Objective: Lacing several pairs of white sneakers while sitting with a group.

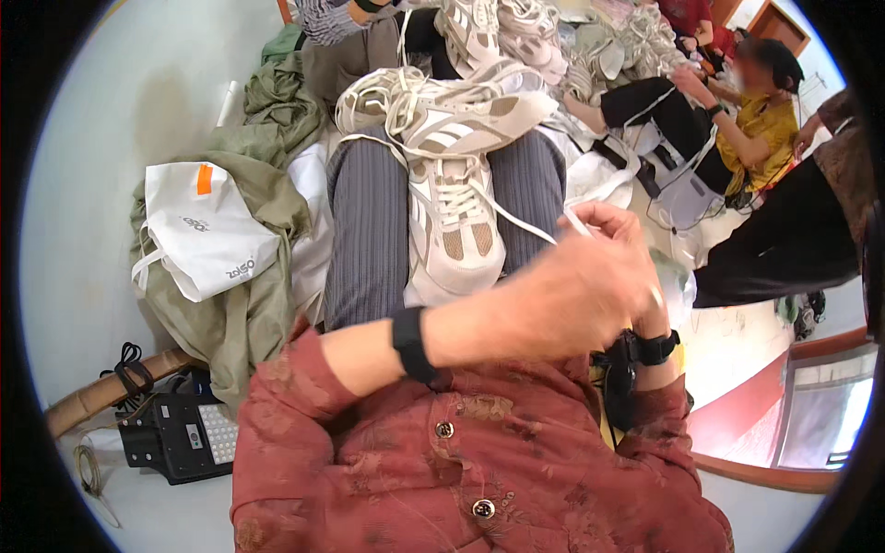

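A cream and beige sneaker (456, 226) lies between my thighs, toe toward me, its white lace threaded through the eyelets. One loose shoelace (516, 221) stretches from it to my hands at the right. My right hand (619, 226) has its fingers curled closed, with a white length of lace at the fingertips. My left hand (590, 286) reaches across in front of the right one; it is blurred, and its fingers are mostly hidden. A second sneaker (479, 115) of the same kind lies on its side above the first, its lace loose over my knees.
More sneakers (475, 37) are heaped beyond my knees. To the left, a white bag (207, 230) lies on green cloth (235, 346), above a black device (180, 438). A person in yellow (770, 138) sits at the right, and a dark-trousered leg (784, 244) reaches in nearby.
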`<state>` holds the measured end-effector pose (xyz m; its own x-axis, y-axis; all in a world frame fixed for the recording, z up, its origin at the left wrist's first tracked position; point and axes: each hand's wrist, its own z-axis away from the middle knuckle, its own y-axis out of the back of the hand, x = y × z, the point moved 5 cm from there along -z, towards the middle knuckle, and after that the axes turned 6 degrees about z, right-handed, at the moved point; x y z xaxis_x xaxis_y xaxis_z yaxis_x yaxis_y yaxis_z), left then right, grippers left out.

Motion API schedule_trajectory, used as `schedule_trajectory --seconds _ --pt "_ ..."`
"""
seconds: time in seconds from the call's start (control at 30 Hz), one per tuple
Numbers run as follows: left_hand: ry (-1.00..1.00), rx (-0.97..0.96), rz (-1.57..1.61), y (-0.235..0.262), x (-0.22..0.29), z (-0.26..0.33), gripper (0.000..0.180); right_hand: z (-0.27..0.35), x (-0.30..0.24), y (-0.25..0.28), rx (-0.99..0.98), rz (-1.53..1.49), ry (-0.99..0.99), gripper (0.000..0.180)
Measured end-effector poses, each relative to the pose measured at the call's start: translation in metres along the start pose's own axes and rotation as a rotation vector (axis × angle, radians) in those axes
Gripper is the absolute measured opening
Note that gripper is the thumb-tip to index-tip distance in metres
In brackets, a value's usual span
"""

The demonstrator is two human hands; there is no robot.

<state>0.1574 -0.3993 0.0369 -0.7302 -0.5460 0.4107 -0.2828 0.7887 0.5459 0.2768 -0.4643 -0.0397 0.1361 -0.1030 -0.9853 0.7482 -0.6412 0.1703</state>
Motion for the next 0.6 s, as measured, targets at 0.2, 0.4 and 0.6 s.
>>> schedule_trajectory --seconds 0.2,0.4,0.6 --pt "0.208 -0.231 0.102 -0.022 -0.013 0.021 0.023 0.007 0.03 0.054 0.157 0.125 0.011 0.012" --pt "0.409 0.071 -0.305 0.077 -0.065 0.069 0.021 0.005 0.102 0.098 0.486 0.326 -0.07 0.017" --pt "0.486 -0.109 -0.486 0.097 -0.099 0.103 0.018 0.006 0.079 0.069 0.527 0.723 0.224 0.018"
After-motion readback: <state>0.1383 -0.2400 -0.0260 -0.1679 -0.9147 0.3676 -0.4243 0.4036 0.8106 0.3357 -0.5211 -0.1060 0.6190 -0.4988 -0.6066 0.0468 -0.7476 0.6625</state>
